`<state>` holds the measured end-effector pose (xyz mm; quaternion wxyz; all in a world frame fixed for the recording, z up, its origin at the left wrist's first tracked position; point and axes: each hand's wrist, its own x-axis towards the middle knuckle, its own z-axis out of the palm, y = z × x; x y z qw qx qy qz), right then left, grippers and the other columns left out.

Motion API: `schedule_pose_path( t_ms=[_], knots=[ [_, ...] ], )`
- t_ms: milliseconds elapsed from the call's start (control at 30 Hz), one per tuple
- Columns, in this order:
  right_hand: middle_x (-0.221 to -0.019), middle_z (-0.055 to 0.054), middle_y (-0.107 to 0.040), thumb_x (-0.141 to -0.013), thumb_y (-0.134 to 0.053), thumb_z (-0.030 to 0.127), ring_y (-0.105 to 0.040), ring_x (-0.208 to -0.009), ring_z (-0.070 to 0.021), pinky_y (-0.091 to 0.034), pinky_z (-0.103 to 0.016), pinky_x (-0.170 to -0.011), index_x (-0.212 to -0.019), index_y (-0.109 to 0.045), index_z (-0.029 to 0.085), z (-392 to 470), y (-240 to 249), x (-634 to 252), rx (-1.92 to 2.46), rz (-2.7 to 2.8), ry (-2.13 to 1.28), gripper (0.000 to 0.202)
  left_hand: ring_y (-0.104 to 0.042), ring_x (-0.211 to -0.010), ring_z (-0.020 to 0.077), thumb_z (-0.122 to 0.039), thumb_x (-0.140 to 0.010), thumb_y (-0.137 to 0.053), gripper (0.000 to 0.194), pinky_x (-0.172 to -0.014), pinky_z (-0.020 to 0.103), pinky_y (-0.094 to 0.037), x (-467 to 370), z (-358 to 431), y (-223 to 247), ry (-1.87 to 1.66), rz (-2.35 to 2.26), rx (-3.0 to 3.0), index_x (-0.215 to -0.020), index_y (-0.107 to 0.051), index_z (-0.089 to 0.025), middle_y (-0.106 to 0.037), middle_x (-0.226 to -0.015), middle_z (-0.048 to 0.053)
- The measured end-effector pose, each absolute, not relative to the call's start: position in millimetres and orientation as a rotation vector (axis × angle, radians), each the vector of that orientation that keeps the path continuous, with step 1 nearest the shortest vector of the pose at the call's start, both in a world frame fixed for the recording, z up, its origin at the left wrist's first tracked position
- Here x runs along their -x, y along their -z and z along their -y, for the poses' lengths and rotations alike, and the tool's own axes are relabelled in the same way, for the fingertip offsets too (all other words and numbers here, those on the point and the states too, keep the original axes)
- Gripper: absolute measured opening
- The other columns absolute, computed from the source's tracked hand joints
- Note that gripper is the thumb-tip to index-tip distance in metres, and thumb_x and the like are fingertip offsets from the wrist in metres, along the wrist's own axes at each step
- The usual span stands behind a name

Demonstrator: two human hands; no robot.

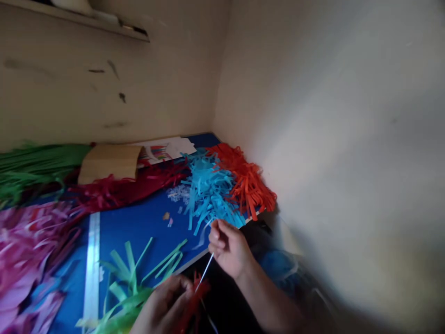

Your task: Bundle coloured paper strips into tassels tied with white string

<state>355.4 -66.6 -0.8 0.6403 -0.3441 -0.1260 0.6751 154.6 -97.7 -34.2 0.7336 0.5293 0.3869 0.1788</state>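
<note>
My left hand (167,301) is closed on a bunch of red fringed paper (194,301) at the bottom of the head view. From that bunch a thin white string (206,271) runs taut up to my right hand (227,248), whose fingers are pinched round it. A loose end of the string hangs below the red paper. Beside my left hand, light green fringed paper (127,297) lies at the table's near edge. Beyond my right hand lies a heap of light blue fringed paper (210,188). Part of the red bunch is hidden by my left fingers.
The blue table (139,227) meets a wall corner. On it lie orange-red fringe (246,178), dark red fringe (121,192), pink fringe (28,255), green fringe (38,162), a brown cardboard piece (109,162), printed paper (170,148) and a metal ruler-like strip (92,264). A shelf (86,21) hangs above.
</note>
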Motion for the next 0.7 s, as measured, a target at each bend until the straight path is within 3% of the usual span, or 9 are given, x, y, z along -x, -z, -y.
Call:
schedule_pose_path(
  t_ms=[100,200,300,367,567,700],
  knots=[
    [-0.059,0.006,-0.040,-0.076,-0.075,0.037,-0.024,-0.046,-0.0064,-0.024,-0.018,-0.042,-0.079,-0.063,0.019,46,1,-376,0.844,0.339,-1.438,0.021,-0.055,-0.062,0.0120,-0.059,-0.087,-0.055,0.041,-0.055,0.019,-0.047,-143,103,34,-0.378,-0.922,-1.277,-0.081,-0.062,-0.020,-0.063,-0.073,0.001],
    [-0.054,0.007,-0.036,-0.085,-0.066,0.046,-0.025,-0.044,-0.0077,-0.026,-0.020,-0.042,-0.079,-0.065,0.020,51,-3,-372,0.998,0.568,-1.211,0.026,-0.061,-0.065,0.0144,-0.058,-0.087,-0.055,0.040,-0.059,0.021,-0.051,-129,99,33,-0.469,-0.997,-1.465,-0.078,-0.067,-0.020,-0.067,-0.073,0.003],
    [-0.063,0.000,-0.058,-0.093,-0.058,0.043,-0.052,-0.058,-0.0121,-0.043,-0.024,-0.058,-0.085,-0.072,0.020,79,-8,-343,1.207,1.131,-0.988,0.028,-0.070,-0.090,0.0216,-0.056,-0.079,-0.066,0.034,-0.081,0.028,-0.057,-112,92,28,-0.722,-1.103,-1.512,-0.082,-0.074,-0.024,-0.074,-0.093,0.007],
    [-0.077,-0.004,-0.069,-0.096,-0.055,0.037,-0.063,-0.073,-0.0154,-0.046,-0.025,-0.070,-0.087,-0.074,0.020,98,-9,-321,1.242,1.480,-0.947,0.027,-0.068,-0.103,0.0247,-0.055,-0.073,-0.073,0.034,-0.091,0.032,-0.054,-103,90,26,-0.833,-1.162,-1.332,-0.089,-0.076,-0.025,-0.074,-0.105,0.008],
    [-0.070,-0.002,-0.070,-0.095,-0.053,0.029,-0.062,-0.064,-0.0128,-0.043,-0.022,-0.063,-0.076,-0.073,0.019,111,-4,-287,1.262,1.666,-1.003,0.029,-0.072,-0.072,0.0212,-0.048,-0.067,-0.082,0.046,-0.067,0.031,-0.058,-104,100,31,-0.797,-0.969,-0.516,-0.103,-0.071,-0.023,-0.075,-0.083,0.005],
    [-0.066,-0.001,-0.072,-0.094,-0.054,0.030,-0.062,-0.059,-0.0119,-0.043,-0.021,-0.060,-0.075,-0.075,0.020,107,-4,-286,1.241,1.663,-1.037,0.031,-0.071,-0.073,0.0174,-0.039,-0.068,-0.084,0.036,-0.068,0.027,-0.055,-109,101,26,-0.807,-0.880,-0.424,-0.096,-0.070,-0.022,-0.074,-0.082,0.003]
  ],
)
